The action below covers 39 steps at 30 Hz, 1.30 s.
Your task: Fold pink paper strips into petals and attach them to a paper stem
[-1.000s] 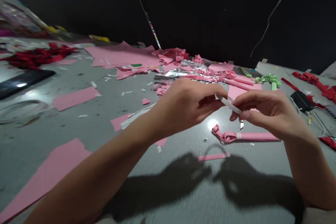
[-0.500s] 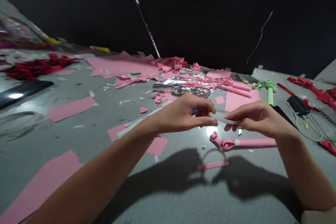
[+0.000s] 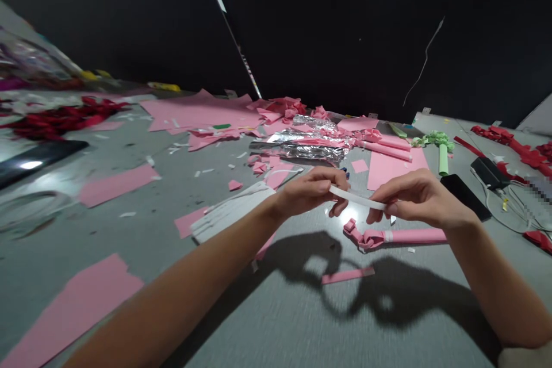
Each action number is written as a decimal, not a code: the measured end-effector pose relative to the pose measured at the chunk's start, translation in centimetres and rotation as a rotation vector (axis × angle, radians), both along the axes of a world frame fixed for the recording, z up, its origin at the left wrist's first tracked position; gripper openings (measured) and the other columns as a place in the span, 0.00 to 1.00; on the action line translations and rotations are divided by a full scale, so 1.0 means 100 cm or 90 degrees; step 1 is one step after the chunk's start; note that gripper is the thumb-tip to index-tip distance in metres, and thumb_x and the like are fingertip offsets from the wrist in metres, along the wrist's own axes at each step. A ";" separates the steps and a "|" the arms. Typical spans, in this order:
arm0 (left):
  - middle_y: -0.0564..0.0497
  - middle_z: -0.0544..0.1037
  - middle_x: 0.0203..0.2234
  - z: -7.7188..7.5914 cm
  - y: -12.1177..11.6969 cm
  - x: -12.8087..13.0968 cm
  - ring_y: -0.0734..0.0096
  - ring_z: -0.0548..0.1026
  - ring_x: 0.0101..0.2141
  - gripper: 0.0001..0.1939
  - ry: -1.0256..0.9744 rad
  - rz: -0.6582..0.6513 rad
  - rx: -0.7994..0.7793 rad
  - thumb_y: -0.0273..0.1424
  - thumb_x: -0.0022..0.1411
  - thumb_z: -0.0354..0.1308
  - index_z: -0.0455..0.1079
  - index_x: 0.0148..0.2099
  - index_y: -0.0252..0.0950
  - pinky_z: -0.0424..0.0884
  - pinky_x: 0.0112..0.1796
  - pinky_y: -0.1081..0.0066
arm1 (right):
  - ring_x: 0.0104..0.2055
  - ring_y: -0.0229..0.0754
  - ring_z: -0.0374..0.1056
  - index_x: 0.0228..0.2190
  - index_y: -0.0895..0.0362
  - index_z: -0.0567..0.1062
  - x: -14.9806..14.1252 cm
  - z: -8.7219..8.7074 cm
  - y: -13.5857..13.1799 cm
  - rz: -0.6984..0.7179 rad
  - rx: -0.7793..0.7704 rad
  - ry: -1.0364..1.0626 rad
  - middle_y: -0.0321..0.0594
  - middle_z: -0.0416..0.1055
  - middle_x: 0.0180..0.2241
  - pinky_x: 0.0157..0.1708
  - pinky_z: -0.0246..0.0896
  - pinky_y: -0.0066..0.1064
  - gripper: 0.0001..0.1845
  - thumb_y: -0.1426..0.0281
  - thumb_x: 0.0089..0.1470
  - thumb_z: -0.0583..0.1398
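Both my hands are raised a little above a grey table [image 3: 267, 322] and pinch a narrow white strip [image 3: 357, 198] between them. My left hand [image 3: 313, 191] grips its left end with thumb and fingertips. Its right end sits between the fingers of my right hand [image 3: 416, 198]. Directly below the strip lies a rolled pink paper flower [image 3: 390, 236] with curled petals at its left tip. A small pink paper strip [image 3: 347, 276] lies nearer to me, in the shadow of my hands.
Pink paper sheets and scraps [image 3: 202, 110] litter the table, with crumpled silver foil [image 3: 308, 146] behind my hands. A green paper flower [image 3: 439, 146], a black phone [image 3: 464, 196], a charger with cables [image 3: 491, 172] and red paper [image 3: 517, 149] lie right. White strips [image 3: 228, 211] lie left.
My hands have moved apart and a little away from me, so the white strip now shows stretched out longer between them. The camera has tilted slightly.
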State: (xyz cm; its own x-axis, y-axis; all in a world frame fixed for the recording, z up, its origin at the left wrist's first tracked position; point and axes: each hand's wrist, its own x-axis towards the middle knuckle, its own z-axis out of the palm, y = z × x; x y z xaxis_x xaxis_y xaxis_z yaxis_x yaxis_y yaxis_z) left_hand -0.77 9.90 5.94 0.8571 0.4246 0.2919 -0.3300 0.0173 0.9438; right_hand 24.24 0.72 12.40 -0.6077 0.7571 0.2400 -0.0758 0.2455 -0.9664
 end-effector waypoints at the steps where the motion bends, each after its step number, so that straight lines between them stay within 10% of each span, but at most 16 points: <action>1: 0.48 0.76 0.20 -0.002 -0.001 0.001 0.65 0.72 0.22 0.24 -0.005 -0.007 -0.021 0.54 0.61 0.67 0.72 0.30 0.37 0.68 0.28 0.66 | 0.38 0.40 0.83 0.45 0.54 0.89 0.000 -0.002 0.001 0.008 0.004 0.003 0.39 0.87 0.37 0.37 0.76 0.28 0.21 0.85 0.58 0.63; 13: 0.51 0.72 0.20 -0.013 -0.018 0.025 0.68 0.70 0.19 0.29 0.036 0.139 -0.152 0.59 0.64 0.58 0.72 0.31 0.36 0.65 0.24 0.69 | 0.40 0.43 0.82 0.44 0.53 0.89 -0.011 -0.019 0.007 0.015 0.004 0.039 0.40 0.87 0.38 0.40 0.76 0.33 0.17 0.81 0.59 0.65; 18: 0.59 0.62 0.18 0.012 -0.011 0.012 0.76 0.57 0.19 0.14 0.111 0.477 0.108 0.41 0.69 0.62 0.78 0.36 0.36 0.52 0.22 0.73 | 0.36 0.41 0.81 0.45 0.53 0.89 -0.009 -0.018 0.008 -0.100 0.027 -0.043 0.39 0.88 0.37 0.33 0.73 0.29 0.21 0.82 0.55 0.63; 26: 0.57 0.70 0.19 0.048 -0.039 -0.008 0.77 0.63 0.21 0.15 0.238 0.421 0.656 0.38 0.72 0.63 0.78 0.34 0.36 0.57 0.26 0.72 | 0.39 0.42 0.82 0.46 0.53 0.89 -0.013 -0.021 0.009 -0.136 0.034 -0.108 0.40 0.88 0.39 0.33 0.72 0.29 0.23 0.80 0.53 0.61; 39: 0.56 0.71 0.18 0.042 -0.015 -0.013 0.76 0.65 0.20 0.16 0.229 0.321 0.355 0.40 0.65 0.65 0.74 0.27 0.37 0.59 0.22 0.75 | 0.32 0.39 0.78 0.46 0.54 0.89 -0.011 -0.013 0.007 -0.118 0.048 -0.098 0.39 0.87 0.35 0.27 0.68 0.27 0.22 0.79 0.54 0.62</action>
